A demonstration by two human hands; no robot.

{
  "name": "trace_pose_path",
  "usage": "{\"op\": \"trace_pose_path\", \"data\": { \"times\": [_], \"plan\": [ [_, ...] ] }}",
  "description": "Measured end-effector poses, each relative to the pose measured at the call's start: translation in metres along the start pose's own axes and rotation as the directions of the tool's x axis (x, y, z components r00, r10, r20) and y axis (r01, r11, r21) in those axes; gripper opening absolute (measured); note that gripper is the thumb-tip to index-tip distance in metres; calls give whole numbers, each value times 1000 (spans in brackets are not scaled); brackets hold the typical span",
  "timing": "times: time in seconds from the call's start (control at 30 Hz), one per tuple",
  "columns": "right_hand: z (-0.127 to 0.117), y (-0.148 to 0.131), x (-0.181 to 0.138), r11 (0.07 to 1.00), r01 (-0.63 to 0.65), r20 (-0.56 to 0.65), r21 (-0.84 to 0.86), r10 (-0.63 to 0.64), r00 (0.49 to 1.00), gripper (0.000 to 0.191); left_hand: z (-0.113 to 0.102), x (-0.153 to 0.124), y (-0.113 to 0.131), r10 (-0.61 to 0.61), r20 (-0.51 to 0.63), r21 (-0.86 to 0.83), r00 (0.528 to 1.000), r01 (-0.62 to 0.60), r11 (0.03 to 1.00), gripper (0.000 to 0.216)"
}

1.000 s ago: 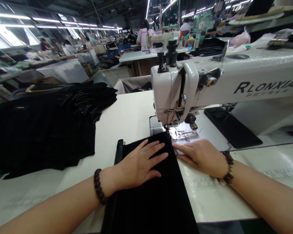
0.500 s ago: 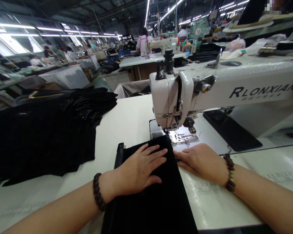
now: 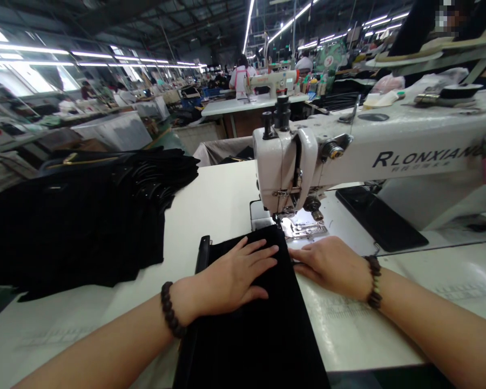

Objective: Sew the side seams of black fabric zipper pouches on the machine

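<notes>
My left hand (image 3: 237, 278) lies flat, fingers spread, on a black fabric panel (image 3: 267, 346). A dark strip (image 3: 203, 254) with a raised end runs along the panel's left side. The panel's far end lies under the needle area of a white sewing machine (image 3: 285, 167). At the panel's right edge, my right hand (image 3: 334, 267) is closed, index finger and thumb at the cloth. A small dark thing shows between those fingers, too hidden to name. Just beyond this hand sits a shiny metal plate (image 3: 305, 227) on the machine bed.
A pile of black fabric pieces (image 3: 85, 227), one with a gold zipper, covers the left of the white table (image 3: 210, 194). The machine's arm spans the right side, above a black pad (image 3: 378, 219). Another sewing machine (image 3: 273, 81) and a person (image 3: 240, 78) are farther back.
The camera view has shifted slightly. Both hands and the black panel hold nearly the same place at the machine.
</notes>
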State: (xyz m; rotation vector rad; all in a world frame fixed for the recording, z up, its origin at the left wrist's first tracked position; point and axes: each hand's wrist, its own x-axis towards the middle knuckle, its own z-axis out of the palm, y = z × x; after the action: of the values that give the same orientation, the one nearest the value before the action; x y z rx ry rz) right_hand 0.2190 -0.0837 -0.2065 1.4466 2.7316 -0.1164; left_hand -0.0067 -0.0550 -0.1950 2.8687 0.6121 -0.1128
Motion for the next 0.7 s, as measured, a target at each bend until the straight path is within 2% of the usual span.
{"op": "trace_pose_path", "data": {
  "times": [0.13, 0.17, 0.27, 0.4, 0.53, 0.63, 0.7],
  "plan": [
    [-3, -12, -14, 995, 76, 7, 72, -76, 997, 14, -8, -16, 48, 12, 32, 21, 999, -13, 1000, 70],
    [-3, -17, -18, 991, 95, 10, 95, -96, 995, 13, -6, -20, 61, 40, 51, 29, 998, -41, 999, 68],
    [0, -31, -30, 990, 82, 3, 114, -83, 997, 15, 10, -30, 85, 87, 61, 67, 994, -91, 994, 41],
    [4, -36, -33, 993, 35, -23, 110, -32, 999, 16, 32, -34, 89, 133, 20, 89, 991, -135, 987, 40],
    [2, -28, -35, 987, 69, -30, 146, -66, 997, 18, 47, -28, 96, 165, -125, 165, 978, -144, 976, 30],
    [0, -23, -40, 980, 99, -32, 172, -95, 995, 19, 54, -21, 104, 185, -224, 230, 957, -133, 964, 27],
    [1, -23, -42, 981, 97, -31, 170, -93, 995, 19, 52, -20, 104, 201, -238, 244, 950, -142, 959, 28]
  ]
}}
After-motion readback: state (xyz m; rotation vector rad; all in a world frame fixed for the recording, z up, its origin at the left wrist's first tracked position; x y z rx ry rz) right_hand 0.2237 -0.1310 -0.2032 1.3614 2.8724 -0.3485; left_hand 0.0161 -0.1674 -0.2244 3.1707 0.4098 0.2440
